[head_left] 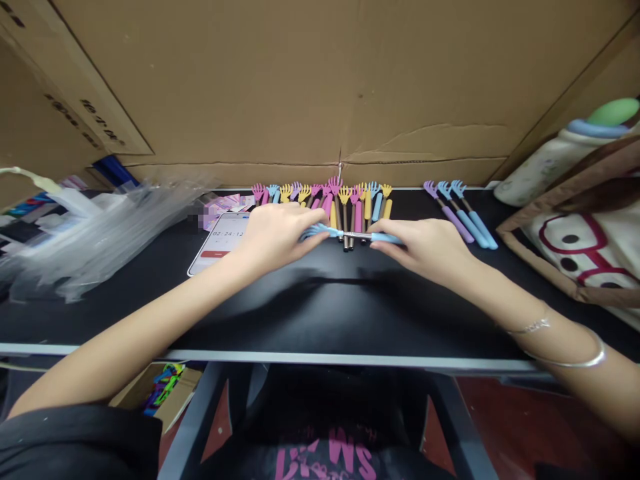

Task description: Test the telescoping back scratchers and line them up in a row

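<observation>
- Head view: I am watching from afar as a light blue back scratcher (356, 235) is hanging level above the black table (320, 320), just near of a colourful row.
- Thumb and fingers of the left hand (285, 230) are clamping on its claw-like head; those of the right hand (423, 247) are clamping around its handle.
- I am guessing that gripping both ends is keeping it steady, leaving the rod bare between.
- Far in the middle, a row of scratchers (358, 217) is lying with heads pointing away, perhaps keeping the near ends within reach.
- To the right, three more scratchers (471, 228) are lying side by side, well apart from that row, probably as a separate group.
- On the left, a phone (215, 250) is showing a timer, seemingly placed for glancing at.
- Shiny metal is showing between blue head and blue handle; hands are covering parts of both, so I am not seeing the whole shape.
</observation>
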A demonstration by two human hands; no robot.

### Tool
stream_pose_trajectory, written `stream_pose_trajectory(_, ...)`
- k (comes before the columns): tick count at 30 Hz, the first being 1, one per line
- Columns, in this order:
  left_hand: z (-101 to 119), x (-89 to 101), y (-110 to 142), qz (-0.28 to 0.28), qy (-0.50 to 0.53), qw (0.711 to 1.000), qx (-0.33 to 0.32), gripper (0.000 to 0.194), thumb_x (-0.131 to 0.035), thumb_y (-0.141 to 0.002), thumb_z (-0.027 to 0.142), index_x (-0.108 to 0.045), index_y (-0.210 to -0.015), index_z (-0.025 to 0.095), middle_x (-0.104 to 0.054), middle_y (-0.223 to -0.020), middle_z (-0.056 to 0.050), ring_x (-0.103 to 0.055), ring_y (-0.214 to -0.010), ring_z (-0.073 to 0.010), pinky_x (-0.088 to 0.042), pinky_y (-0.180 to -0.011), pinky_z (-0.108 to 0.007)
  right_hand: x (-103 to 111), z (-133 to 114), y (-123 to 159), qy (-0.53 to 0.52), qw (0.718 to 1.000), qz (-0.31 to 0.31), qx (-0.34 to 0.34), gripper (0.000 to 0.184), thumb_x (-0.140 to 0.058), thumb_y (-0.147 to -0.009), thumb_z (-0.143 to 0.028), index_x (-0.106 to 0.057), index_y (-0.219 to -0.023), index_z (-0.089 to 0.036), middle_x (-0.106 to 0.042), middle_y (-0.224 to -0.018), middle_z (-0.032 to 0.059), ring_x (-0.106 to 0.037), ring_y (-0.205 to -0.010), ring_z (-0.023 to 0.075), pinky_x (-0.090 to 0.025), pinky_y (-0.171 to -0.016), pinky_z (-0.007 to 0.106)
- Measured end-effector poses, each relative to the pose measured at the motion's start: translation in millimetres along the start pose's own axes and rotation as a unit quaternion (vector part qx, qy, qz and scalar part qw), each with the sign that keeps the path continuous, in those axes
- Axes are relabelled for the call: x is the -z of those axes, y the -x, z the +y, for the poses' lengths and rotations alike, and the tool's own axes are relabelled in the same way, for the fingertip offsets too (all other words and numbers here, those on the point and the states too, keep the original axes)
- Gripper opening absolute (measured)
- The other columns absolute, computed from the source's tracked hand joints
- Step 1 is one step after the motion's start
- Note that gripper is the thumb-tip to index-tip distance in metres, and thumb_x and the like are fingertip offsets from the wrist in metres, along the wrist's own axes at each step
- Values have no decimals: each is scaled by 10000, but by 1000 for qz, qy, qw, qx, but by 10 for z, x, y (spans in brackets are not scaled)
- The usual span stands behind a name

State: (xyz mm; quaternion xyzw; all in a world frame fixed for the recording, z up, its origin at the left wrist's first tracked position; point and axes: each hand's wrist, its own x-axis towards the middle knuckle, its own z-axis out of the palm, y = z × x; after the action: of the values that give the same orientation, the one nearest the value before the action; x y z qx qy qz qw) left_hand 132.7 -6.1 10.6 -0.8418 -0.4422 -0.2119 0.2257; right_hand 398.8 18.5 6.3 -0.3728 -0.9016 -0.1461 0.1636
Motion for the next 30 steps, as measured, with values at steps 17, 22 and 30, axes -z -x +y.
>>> stream_pose_trajectory(17,181,-123,-66,110,-181,967,-139,283,-406,-979,145,-593,-771,189,-588,-655,-19,-548,-657,-171,-305,-588,-317,-83,-352,-226,171,977,93,84,448,-275,-1042,-346,-632,-837,-169,-617,-654,26,-512,-617,150,-211,-601,313)
stream_pose_trajectory(22,-358,9,219,119,-251,949,-151,270,-440,-989,231,-584,-764,198,-578,-654,-14,-512,-648,-169,-284,-574,-315,20,194,67,203,977,57,42,536,-227,-1034,-453,-619,-788,-182,-616,-659,38,-474,-613,148,-227,-609,312)
stream_pose_trajectory(30,-1365,295,824,154,-339,910,-183,261,-604,-909,268,-502,-677,203,-506,-545,31,-412,-589,-150,-271,-512,-259,194,1297,790,271,960,25,-66,650,-217,-976,-609,-616,-662,-204,-588,-561,61,-463,-582,154,-275,-548,281)
